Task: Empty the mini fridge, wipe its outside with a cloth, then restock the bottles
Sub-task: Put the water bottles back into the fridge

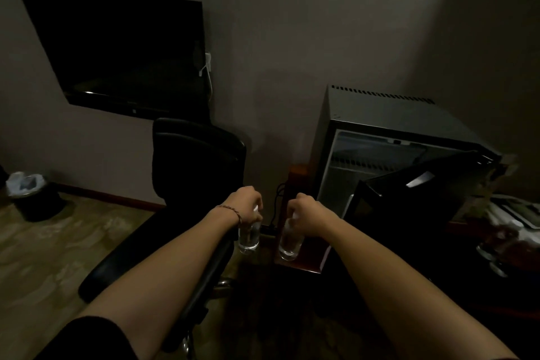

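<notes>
We are each-handed with a clear bottle: our left hand point(247, 204) is curled round the neck and white cap of the left bottle point(249, 238), and our right hand point(301, 209) grips the top of the right bottle point(290, 244) in the same way, fingers closed tight with the bottle bodies hanging below the fists. Both bottles hang in the air just left of the mini fridge point(391, 137), low beside its front corner, the right bottle nearer to it. The fridge is a dark box with its door point(409, 193) swung open toward us, and the pale interior we can see looks bare (the lower part is hidden behind the door). It stands on a reddish wooden stand point(295, 181). We judge we are either carrying the last bottles out or bringing them back; the picture alone does not settle which. To do this step well, we should keep the bottles upright and apart so they do not knock, and steer round the open door's edge. Further left of the fridge stands a black office chair point(198, 161), above that a dark wall television point(122, 52), and far left on the floor a small waste bin point(32, 196). Right of the fridge lie some dim, blurred items we cannot identify.
</notes>
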